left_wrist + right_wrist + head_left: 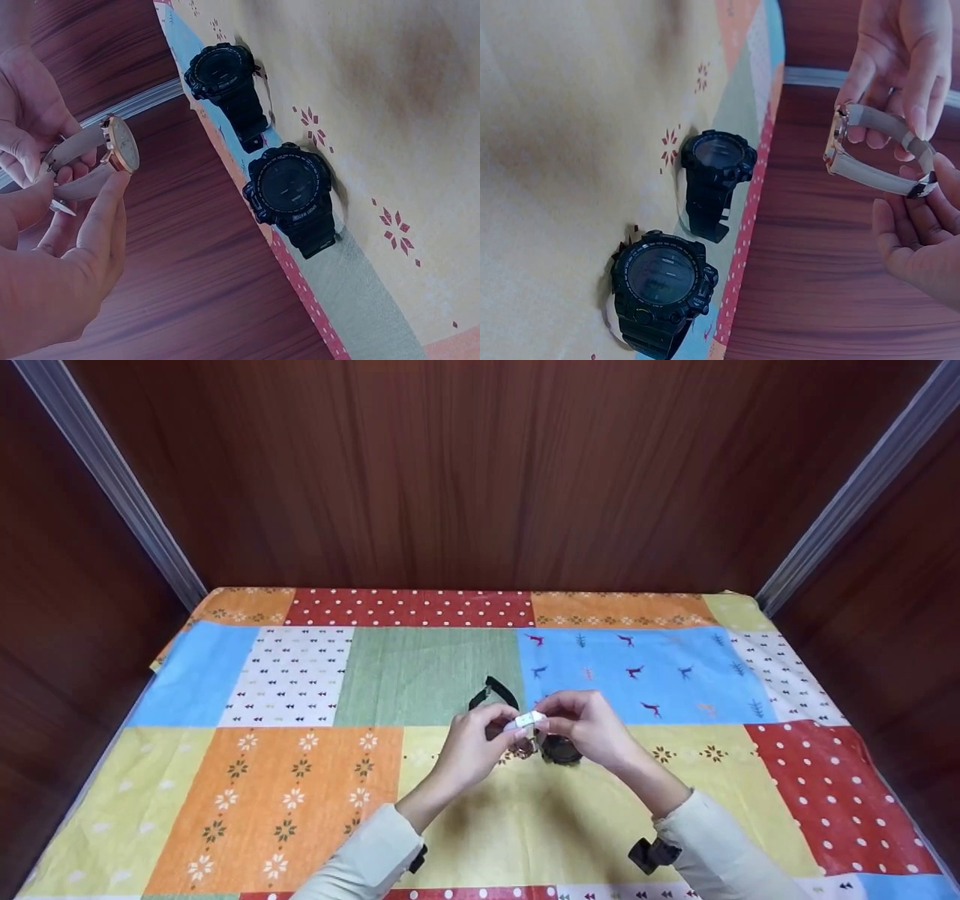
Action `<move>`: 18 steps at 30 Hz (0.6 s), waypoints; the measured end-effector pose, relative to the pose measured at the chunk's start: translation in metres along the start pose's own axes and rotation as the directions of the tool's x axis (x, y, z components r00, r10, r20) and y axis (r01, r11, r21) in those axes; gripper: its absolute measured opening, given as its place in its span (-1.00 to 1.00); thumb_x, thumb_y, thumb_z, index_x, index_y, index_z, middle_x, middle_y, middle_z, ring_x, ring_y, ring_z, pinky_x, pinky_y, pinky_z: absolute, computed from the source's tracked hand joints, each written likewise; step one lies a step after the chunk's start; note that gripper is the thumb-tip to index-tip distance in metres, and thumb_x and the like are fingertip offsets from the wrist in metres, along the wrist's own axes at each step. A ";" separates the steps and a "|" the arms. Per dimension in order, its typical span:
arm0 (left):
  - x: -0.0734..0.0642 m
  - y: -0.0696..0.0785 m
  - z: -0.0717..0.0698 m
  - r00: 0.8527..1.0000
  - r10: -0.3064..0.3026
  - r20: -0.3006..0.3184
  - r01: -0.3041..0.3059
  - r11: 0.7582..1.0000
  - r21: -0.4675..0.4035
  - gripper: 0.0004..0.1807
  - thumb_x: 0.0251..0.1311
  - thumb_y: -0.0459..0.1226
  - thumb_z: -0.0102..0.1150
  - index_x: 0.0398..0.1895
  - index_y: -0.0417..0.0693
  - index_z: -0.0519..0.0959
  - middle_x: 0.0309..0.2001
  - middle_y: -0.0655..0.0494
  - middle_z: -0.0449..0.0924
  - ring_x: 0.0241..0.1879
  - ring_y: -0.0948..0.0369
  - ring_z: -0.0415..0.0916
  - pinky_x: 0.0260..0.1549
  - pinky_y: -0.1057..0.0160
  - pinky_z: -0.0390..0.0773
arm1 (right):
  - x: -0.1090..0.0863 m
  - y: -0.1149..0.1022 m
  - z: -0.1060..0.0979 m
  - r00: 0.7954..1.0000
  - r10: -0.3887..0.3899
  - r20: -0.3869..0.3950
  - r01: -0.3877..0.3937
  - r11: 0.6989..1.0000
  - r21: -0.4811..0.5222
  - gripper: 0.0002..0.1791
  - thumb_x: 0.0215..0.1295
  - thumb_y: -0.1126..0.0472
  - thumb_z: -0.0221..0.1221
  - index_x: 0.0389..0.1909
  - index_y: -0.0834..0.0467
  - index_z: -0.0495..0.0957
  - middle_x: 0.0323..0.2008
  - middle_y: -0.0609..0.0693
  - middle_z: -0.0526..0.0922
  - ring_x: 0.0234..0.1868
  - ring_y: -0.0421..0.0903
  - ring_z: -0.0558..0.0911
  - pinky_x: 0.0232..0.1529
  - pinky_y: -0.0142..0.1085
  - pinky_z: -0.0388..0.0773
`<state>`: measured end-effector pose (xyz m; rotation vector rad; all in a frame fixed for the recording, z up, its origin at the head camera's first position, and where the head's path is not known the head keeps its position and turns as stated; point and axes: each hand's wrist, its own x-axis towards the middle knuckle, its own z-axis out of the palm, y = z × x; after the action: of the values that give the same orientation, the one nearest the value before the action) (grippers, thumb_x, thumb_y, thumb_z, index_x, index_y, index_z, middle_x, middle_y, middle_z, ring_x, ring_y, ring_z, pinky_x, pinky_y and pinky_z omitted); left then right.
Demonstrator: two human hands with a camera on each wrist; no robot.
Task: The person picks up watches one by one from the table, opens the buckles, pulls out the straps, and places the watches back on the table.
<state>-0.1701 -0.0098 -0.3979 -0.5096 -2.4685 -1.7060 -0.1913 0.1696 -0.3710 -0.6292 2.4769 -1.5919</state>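
Both hands hold a wristwatch with a pale strap and a rose-gold case, raised above the table. Its strap bends into a loop, with the ends meeting at the buckle. My left hand grips the strap, fingertips by the case. Thumb and fingers of my right hand pinch the strap at the buckle end. Below the hands, two black digital-style watches stand on the cloth: one on the left and one on the right. In the head view the hands partly cover them.
A patchwork tablecloth in bright patterned squares covers the table. Dark wood-grain panels rise behind it and at both sides, with grey metal strips at the corners. A dark wrist strap sits at the right sleeve.
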 end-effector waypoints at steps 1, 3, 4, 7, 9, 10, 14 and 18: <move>0.000 0.000 0.000 1.000 -0.001 0.000 0.001 1.000 0.003 -0.89 0.10 -0.33 0.21 -0.30 -0.17 0.59 -0.36 0.08 0.59 -0.38 0.20 0.53 -0.38 0.34 0.53 | 0.000 0.000 0.000 1.000 -0.003 -0.001 0.003 1.000 0.002 -0.86 0.09 0.47 0.17 -0.30 0.42 0.58 -0.38 0.19 0.63 -0.35 0.11 0.59 -0.31 -0.37 0.52; 0.000 -0.001 0.000 1.000 0.001 0.000 -0.001 1.000 0.006 -0.89 0.10 -0.32 0.21 -0.31 -0.17 0.59 -0.36 0.08 0.59 -0.38 0.21 0.53 -0.38 0.34 0.53 | 0.000 0.001 0.000 1.000 -0.009 -0.005 0.009 1.000 0.008 -0.86 0.09 0.47 0.17 -0.30 0.43 0.58 -0.38 0.19 0.63 -0.35 0.10 0.60 -0.31 -0.37 0.53; 0.000 -0.001 0.000 1.000 0.004 0.000 -0.004 1.000 0.010 -0.89 0.10 -0.32 0.21 -0.31 -0.17 0.59 -0.36 0.08 0.59 -0.39 0.21 0.53 -0.38 0.34 0.53 | 0.000 0.001 0.000 1.000 -0.012 -0.006 0.012 1.000 0.011 -0.86 0.09 0.47 0.17 -0.30 0.43 0.58 -0.38 0.19 0.63 -0.35 0.06 0.60 -0.30 -0.35 0.54; -0.001 -0.001 0.001 1.000 0.011 0.001 -0.011 1.000 0.017 -0.90 0.10 -0.34 0.21 -0.32 -0.18 0.59 -0.37 0.08 0.59 -0.39 0.23 0.54 -0.37 0.35 0.53 | 0.000 0.001 -0.001 1.000 -0.008 -0.008 0.008 0.999 0.033 -0.86 0.10 0.46 0.18 -0.30 0.43 0.58 -0.38 0.20 0.63 -0.37 -0.05 0.60 -0.30 -0.34 0.54; -0.002 -0.001 0.001 1.000 0.019 0.001 -0.019 1.000 0.020 -0.91 0.09 -0.36 0.21 -0.33 -0.18 0.58 -0.39 0.08 0.59 -0.39 0.23 0.54 -0.37 0.34 0.53 | 0.000 0.001 -0.001 1.000 -0.004 -0.010 0.004 0.999 0.045 -0.85 0.10 0.45 0.19 -0.30 0.43 0.58 -0.39 0.20 0.63 -0.40 -0.15 0.58 -0.30 -0.35 0.53; -0.002 -0.001 0.001 1.000 0.023 0.001 -0.023 0.999 0.023 -0.92 0.09 -0.36 0.21 -0.34 -0.19 0.58 -0.39 0.08 0.58 -0.38 0.23 0.54 -0.37 0.35 0.53 | -0.001 0.001 -0.002 1.000 -0.002 -0.010 0.003 0.999 0.051 -0.85 0.10 0.44 0.19 -0.30 0.43 0.58 -0.39 0.20 0.63 -0.40 -0.17 0.57 -0.30 -0.36 0.53; -0.003 -0.001 0.000 1.000 0.028 0.004 -0.028 0.999 0.025 -0.93 0.08 -0.38 0.21 -0.35 -0.20 0.58 -0.40 0.09 0.58 -0.38 0.23 0.54 -0.36 0.37 0.52 | -0.001 0.000 -0.003 1.000 0.003 -0.014 -0.002 0.998 0.060 -0.84 0.10 0.42 0.20 -0.29 0.43 0.58 -0.38 0.24 0.63 -0.41 -0.17 0.58 -0.29 -0.39 0.51; -0.003 -0.002 0.000 0.999 0.028 0.016 -0.028 0.999 0.017 -0.92 0.09 -0.38 0.21 -0.35 -0.21 0.57 -0.39 0.07 0.58 -0.37 0.19 0.55 -0.34 0.38 0.53 | -0.001 0.002 -0.004 0.999 0.023 -0.024 -0.022 0.998 0.064 -0.85 0.11 0.41 0.19 -0.29 0.41 0.58 -0.37 0.27 0.62 -0.39 -0.13 0.59 -0.25 -0.38 0.50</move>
<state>-0.1680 -0.0113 -0.4003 -0.5549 -2.4722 -1.6759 -0.1924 0.1746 -0.3713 -0.5742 2.4304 -1.6727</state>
